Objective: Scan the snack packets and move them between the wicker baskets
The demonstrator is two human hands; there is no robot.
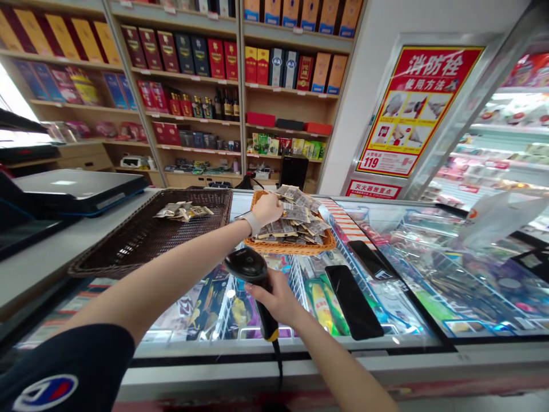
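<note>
My left hand (pixel 268 210) reaches over the left side of an orange woven basket (pixel 287 248), with its fingers curled closed against small flat packets (pixel 295 213) heaped inside. Whether a packet is between the fingers I cannot make out. My right hand (pixel 281 298) grips a black barcode scanner (pixel 246 264) by its handle, below the basket. The scanner's head points up and to the left, and its cable hangs down from a yellow-edged base. To the left sits a dark brown woven tray (pixel 124 243) with a small pile of similar packets (pixel 184 211) in it.
Two black phones, one nearer (pixel 354 301) and one farther (pixel 371 259), lie on the glass freezer top (pixel 398 306). A flat scale (pixel 79 186) stands at left. A translucent plastic bag (pixel 497 223) is at right. Shelves of boxed bottles (pixel 184 54) line the back.
</note>
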